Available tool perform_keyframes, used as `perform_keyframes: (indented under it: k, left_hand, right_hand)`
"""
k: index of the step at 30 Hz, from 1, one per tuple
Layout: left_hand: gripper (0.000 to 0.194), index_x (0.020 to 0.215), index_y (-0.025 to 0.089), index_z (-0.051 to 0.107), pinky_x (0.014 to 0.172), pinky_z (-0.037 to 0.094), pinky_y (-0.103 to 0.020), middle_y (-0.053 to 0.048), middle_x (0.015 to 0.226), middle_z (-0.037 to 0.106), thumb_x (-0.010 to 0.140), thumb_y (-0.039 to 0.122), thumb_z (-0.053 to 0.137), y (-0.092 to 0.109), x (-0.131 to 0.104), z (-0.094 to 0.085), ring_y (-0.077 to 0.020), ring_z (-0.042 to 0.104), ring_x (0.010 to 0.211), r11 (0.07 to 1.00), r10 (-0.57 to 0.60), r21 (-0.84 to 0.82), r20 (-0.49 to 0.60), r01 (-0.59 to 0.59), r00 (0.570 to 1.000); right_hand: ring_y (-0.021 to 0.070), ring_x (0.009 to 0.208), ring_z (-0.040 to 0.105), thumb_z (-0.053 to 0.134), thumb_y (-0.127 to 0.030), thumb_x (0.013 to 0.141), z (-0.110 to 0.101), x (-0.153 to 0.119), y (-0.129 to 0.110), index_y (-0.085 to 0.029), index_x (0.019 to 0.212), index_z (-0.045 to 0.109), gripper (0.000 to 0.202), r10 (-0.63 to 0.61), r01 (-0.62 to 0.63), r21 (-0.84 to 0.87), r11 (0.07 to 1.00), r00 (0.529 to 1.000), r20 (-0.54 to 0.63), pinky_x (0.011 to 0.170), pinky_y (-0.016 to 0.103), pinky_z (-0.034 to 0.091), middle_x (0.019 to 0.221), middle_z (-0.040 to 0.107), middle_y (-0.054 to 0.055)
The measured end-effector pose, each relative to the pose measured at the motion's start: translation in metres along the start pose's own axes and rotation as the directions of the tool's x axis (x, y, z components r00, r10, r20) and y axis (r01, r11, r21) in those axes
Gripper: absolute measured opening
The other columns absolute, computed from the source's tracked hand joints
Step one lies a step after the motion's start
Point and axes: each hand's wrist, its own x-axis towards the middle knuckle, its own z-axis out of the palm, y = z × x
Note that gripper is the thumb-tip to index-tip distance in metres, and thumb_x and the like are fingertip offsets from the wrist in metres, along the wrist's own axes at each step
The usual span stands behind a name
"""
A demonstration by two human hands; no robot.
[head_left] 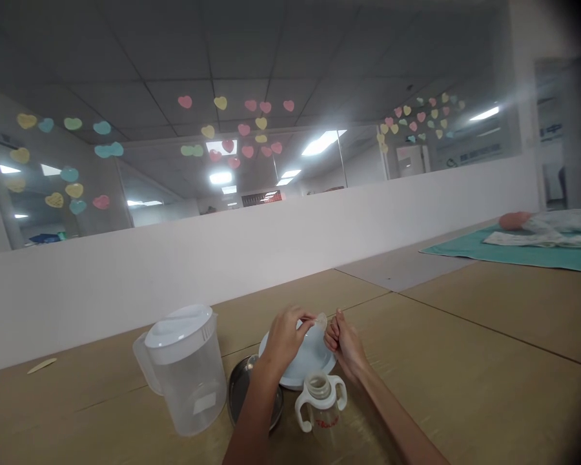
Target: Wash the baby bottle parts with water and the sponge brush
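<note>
My left hand (286,339) pinches a small translucent piece, which looks like a bottle teat (322,321), over a white bowl (304,361). Close by on the right, my right hand (345,341) is closed with its thumb up; whatever its fingers hold, if anything, is hidden. In front of the bowl stands a clear baby bottle (325,418) with two white handles and an uncapped neck. A round metal tray (239,394) lies partly under my left forearm, with a small clear item at its far rim.
To the left stands a clear plastic pitcher (193,381) with a white lid. A thin yellowish piece (42,365) lies on the wooden table (465,361) at far left. On the right, a doll in pale cloth (561,223) rests on a green mat (465,248). A white wall (281,248) runs behind.
</note>
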Motion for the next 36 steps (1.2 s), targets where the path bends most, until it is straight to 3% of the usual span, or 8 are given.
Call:
perform_keyframes:
  k: [6,15,18,22,25,30,36]
  left_hand:
    - [0.014,0.090,0.022,0.072,0.085,0.046,-0.028,-0.002,0.095,0.072,0.082,0.023,0.060,0.001,-0.001,0.001,-0.0175,0.064,0.090,1.000,-0.027,0.014,0.052,0.027,0.998]
    - [0.016,0.093,0.024,0.073,0.083,0.046,-0.027,-0.002,0.096,0.074,0.082,0.024,0.061,0.004,-0.002,0.001,-0.0177,0.066,0.091,0.994,-0.054,0.095,0.095,0.045,0.994]
    - [0.018,0.096,0.025,0.072,0.082,0.046,-0.026,-0.002,0.098,0.073,0.083,0.028,0.059,0.006,-0.003,-0.004,-0.0176,0.066,0.092,0.989,-0.084,0.133,0.133,0.066,0.987]
    - [0.019,0.096,0.025,0.072,0.083,0.046,-0.027,-0.002,0.098,0.074,0.084,0.030,0.058,0.004,-0.003,-0.012,-0.0186,0.066,0.092,0.981,-0.104,0.179,0.117,0.082,0.988]
    - [0.020,0.094,0.024,0.073,0.083,0.046,-0.027,-0.002,0.098,0.074,0.084,0.031,0.058,0.001,-0.004,-0.018,-0.0190,0.066,0.091,0.978,-0.111,0.190,0.097,0.091,0.989]
    - [0.020,0.096,0.024,0.073,0.085,0.045,-0.027,-0.002,0.099,0.073,0.083,0.031,0.059,0.003,-0.006,-0.025,-0.0193,0.066,0.093,0.967,-0.140,0.230,0.117,0.110,0.983]
    - [0.020,0.097,0.025,0.073,0.084,0.045,-0.026,-0.003,0.098,0.074,0.080,0.026,0.061,0.005,-0.008,-0.025,-0.0192,0.066,0.092,0.961,-0.162,0.253,0.184,0.113,0.969]
  right_hand:
    - [0.0042,0.034,0.024,0.056,-0.069,0.070,0.004,-0.005,-0.002,-0.022,0.048,0.030,0.058,0.006,-0.007,-0.071,0.997,1.000,-0.014,0.036,0.020,0.017,0.041,0.022,-0.011]
    - [0.0061,0.031,0.031,0.052,-0.075,0.067,0.004,-0.005,0.005,-0.021,0.044,0.038,0.061,-0.030,0.030,-0.215,0.976,1.000,0.008,0.036,0.022,0.022,0.034,0.033,-0.007]
    - [0.0057,0.031,0.030,0.055,-0.074,0.066,0.001,-0.003,-0.004,-0.019,0.054,0.049,0.056,-0.075,0.059,-0.134,0.989,0.990,-0.118,0.035,0.021,0.020,0.037,0.033,-0.009]
    - [0.0045,0.033,0.023,0.055,-0.073,0.065,-0.012,0.003,-0.016,-0.020,0.057,0.047,0.054,-0.175,0.165,-0.060,0.985,0.910,-0.376,0.035,0.021,0.016,0.039,0.029,-0.011]
    - [0.0055,0.034,0.023,0.052,-0.072,0.068,-0.018,0.005,-0.018,-0.021,0.055,0.045,0.053,-0.221,0.168,-0.167,0.972,0.894,-0.389,0.036,0.023,0.015,0.039,0.028,-0.010]
    - [0.0074,0.036,0.025,0.047,-0.072,0.071,-0.016,0.003,-0.013,-0.021,0.057,0.047,0.053,-0.290,0.191,-0.310,0.931,0.903,-0.316,0.037,0.024,0.018,0.039,0.030,-0.009]
    - [0.0084,0.040,0.031,0.055,-0.065,0.067,-0.024,0.006,-0.009,-0.021,0.057,0.047,0.046,-0.266,0.089,-0.427,0.900,0.888,-0.375,0.040,0.024,0.024,0.043,0.036,-0.008]
